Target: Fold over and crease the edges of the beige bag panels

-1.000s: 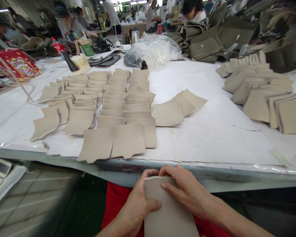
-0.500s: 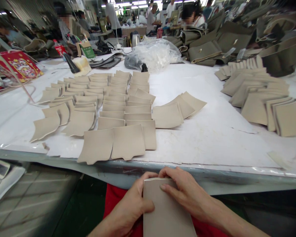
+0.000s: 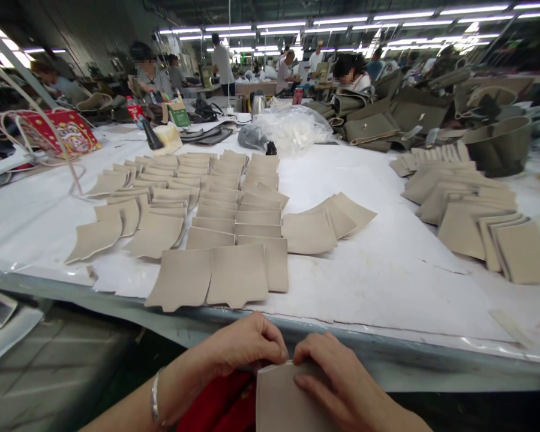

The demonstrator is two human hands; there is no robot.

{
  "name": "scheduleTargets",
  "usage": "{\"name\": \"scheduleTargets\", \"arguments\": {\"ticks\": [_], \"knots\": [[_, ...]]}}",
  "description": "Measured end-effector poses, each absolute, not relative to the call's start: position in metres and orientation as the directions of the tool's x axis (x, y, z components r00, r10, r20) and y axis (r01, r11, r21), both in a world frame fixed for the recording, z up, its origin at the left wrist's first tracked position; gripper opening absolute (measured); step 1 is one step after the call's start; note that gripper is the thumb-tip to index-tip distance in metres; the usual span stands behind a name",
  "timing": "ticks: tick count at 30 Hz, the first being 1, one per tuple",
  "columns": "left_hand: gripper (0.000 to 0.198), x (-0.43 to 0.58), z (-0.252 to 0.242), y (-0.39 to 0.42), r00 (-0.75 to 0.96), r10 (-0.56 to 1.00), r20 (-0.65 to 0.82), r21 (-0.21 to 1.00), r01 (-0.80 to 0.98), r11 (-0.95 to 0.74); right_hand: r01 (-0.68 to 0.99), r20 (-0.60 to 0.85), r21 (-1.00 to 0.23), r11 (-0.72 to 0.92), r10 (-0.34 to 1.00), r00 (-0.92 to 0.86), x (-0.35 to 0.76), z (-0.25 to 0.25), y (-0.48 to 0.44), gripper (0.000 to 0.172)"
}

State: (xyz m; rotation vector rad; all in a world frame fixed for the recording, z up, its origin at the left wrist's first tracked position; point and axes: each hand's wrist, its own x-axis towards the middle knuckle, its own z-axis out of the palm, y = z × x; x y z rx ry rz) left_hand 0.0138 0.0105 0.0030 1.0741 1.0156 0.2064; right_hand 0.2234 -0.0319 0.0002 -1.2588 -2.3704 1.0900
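Beige panel (image 3: 274, 402) is low, on the wearer's side of the table (image 3: 382, 294) edge, w/ red cloth (image 3: 213, 408) showing beside it. Top edge faces table, rising slightly toward R; its L side runs approx. straight back to wearer. Bottom end cut off by frame, so can't confirm long axis. R hand (image 3: 337, 381) pinches it nr top, thumb on face, fingers curled over edge. L hand (image 3: 247, 345): fingers bunched, tips at same edge; can't tell if they grip. Table edge is just beyond both hands. Front pcs (image 3: 236, 273) lie nr that edge, tabs pointing to wearer. Widest white gap: btwn rows (image 3: 213, 210) & R-side pile (image 3: 463, 228).
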Motion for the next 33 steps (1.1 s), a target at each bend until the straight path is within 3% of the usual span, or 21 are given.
{"name": "scheduleTargets", "arguments": {"ticks": [5,11,19,23,27,33], "knots": [[0.013,0.013,0.004,0.019,0.599,0.565,-0.568,0.822,0.381,0.423,0.602,0.027,-0.587,0.542,0.756,-0.655,0.220,-0.008,-0.031,0.016],[0.017,0.017,-0.005,0.005,0.523,0.683,-0.510,0.859,0.351,0.372,0.536,0.312,-0.541,0.648,0.746,-0.588,0.216,-0.009,-0.038,0.017],[0.018,0.025,-0.010,-0.009,0.513,0.705,-0.489,0.855,0.441,0.273,0.561,0.188,-0.578,0.593,0.766,-0.615,0.214,-0.014,-0.046,0.017],[0.018,0.029,-0.010,-0.006,0.491,0.726,-0.482,0.837,0.502,0.217,0.585,0.133,-0.502,0.637,0.725,-0.676,0.213,-0.018,-0.040,0.018],[0.013,0.032,-0.007,-0.002,0.445,0.764,-0.468,0.812,0.558,0.172,0.583,0.207,-0.388,0.714,0.684,-0.699,0.212,-0.019,-0.041,0.015],[0.018,0.027,-0.009,-0.001,0.420,0.749,-0.512,0.804,0.541,0.246,0.488,0.380,-0.358,0.796,0.601,-0.703,0.216,0.000,-0.064,0.024]]}}
